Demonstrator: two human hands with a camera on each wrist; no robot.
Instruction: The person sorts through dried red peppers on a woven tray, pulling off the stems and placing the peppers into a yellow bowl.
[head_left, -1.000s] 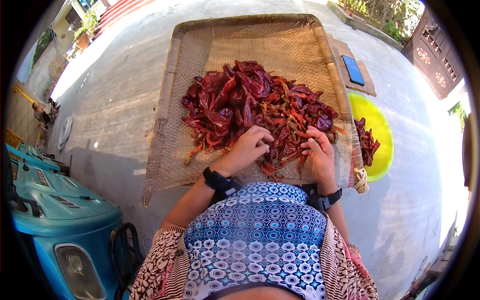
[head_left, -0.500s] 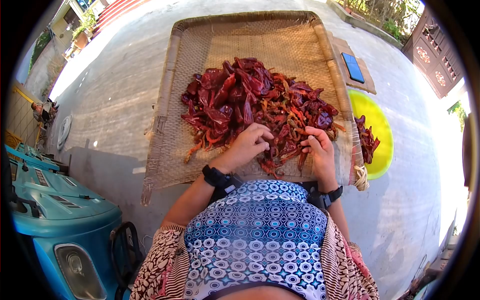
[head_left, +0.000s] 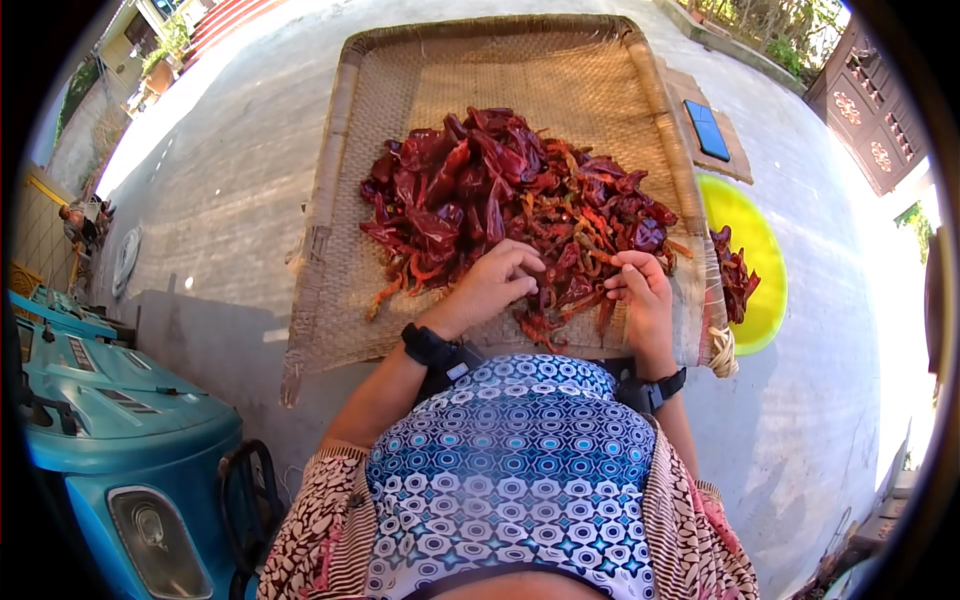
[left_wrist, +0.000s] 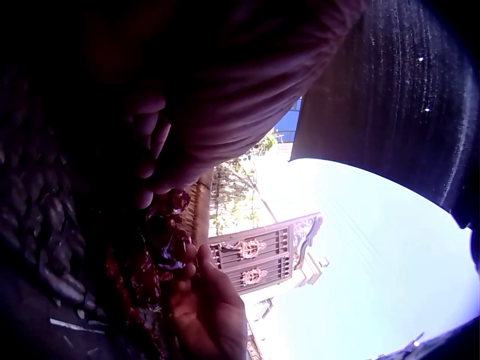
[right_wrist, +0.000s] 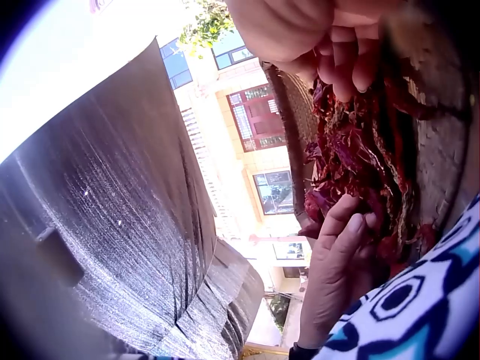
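Note:
Dark red and orange dried peppers [head_left: 440,180] lie heaped on a woven tray [head_left: 520,70]. At the heap's near edge, the left hand [head_left: 492,287] has bent fingers with the thumb close to them; whether anything is between them is hidden. To its right, the right hand [head_left: 645,295] pinches the end of a small orange-red pepper [head_left: 600,257] between thumb and forefinger. In the left wrist view, the right hand [left_wrist: 210,311] is beside dark peppers. The right wrist view has the left hand [right_wrist: 337,262] close against the peppers [right_wrist: 345,157].
A yellow-green round container [head_left: 755,280] with more red peppers stands right of the tray. A phone [head_left: 707,130] lies on cardboard [head_left: 735,150] beyond it. On the left is a teal vehicle [head_left: 130,420]; a person sits farther back.
The tray and heap appear slightly higher in the head view. Both hands stay in nearly the same places, with small shifts of the right fingers.

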